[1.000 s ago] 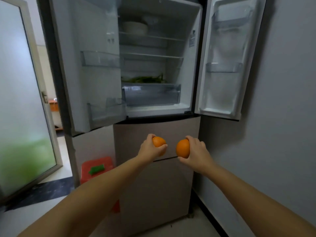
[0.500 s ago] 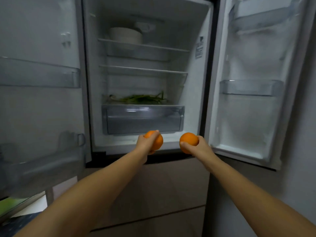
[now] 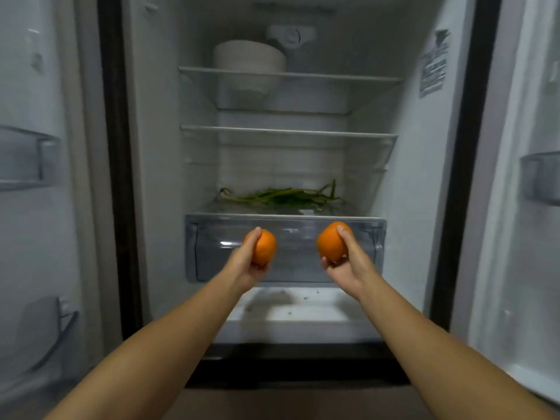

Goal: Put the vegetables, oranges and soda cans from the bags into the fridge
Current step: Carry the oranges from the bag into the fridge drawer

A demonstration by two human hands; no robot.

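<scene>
Fridge (image 3: 157,177) — greens (image 3: 285,196) above empty drawer (image 3: 212,253)

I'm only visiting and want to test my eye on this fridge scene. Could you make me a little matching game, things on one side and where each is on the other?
Things:
1. stack of bowls
2. green vegetables
3. left orange
4. clear drawer

Places:
A. below the vegetables' shelf
B. top shelf
C. gripped by the left hand
D. shelf just above the drawer

Pairs: 1-B, 2-D, 3-C, 4-A
</scene>
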